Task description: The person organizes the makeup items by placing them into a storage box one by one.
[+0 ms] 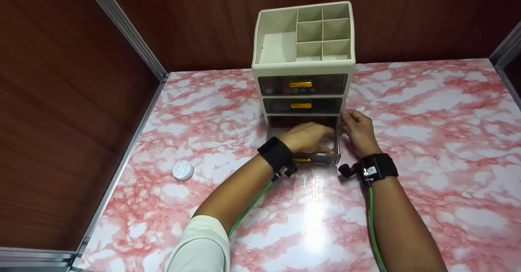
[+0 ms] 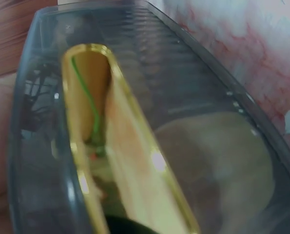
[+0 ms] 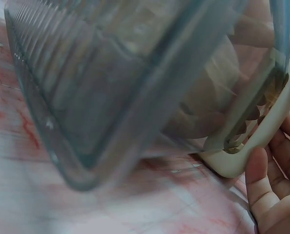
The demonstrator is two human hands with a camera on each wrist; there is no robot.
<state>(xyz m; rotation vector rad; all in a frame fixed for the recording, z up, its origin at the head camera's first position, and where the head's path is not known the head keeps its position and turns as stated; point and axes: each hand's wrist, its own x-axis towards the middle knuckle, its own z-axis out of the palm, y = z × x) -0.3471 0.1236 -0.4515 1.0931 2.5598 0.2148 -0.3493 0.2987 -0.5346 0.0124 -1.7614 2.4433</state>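
Note:
A cream desk organizer [image 1: 303, 65] has its clear bottom drawer [image 1: 338, 158] pulled out. My left hand [image 1: 307, 137] reaches down into this drawer, its fingers around a round, pale piece [image 1: 328, 143]. Through the smoky plastic, that round shape also shows in the left wrist view, beside the gold drawer handle [image 2: 130, 131]. Outside the drawer, my right hand [image 1: 360, 131] rests against the organizer's lower right side. In the right wrist view its thumb [image 3: 256, 168] and bent fingers touch the cream frame [image 3: 261, 139].
Two dark upper drawers [image 1: 276, 106] with gold handles are closed. Open compartments [image 1: 309, 31] top the organizer. A small, round white container [image 1: 183, 170] sits on the marbled red-and-white table [image 1: 439, 162] at left. Brown wooden panels [image 1: 73, 101] stand behind and left.

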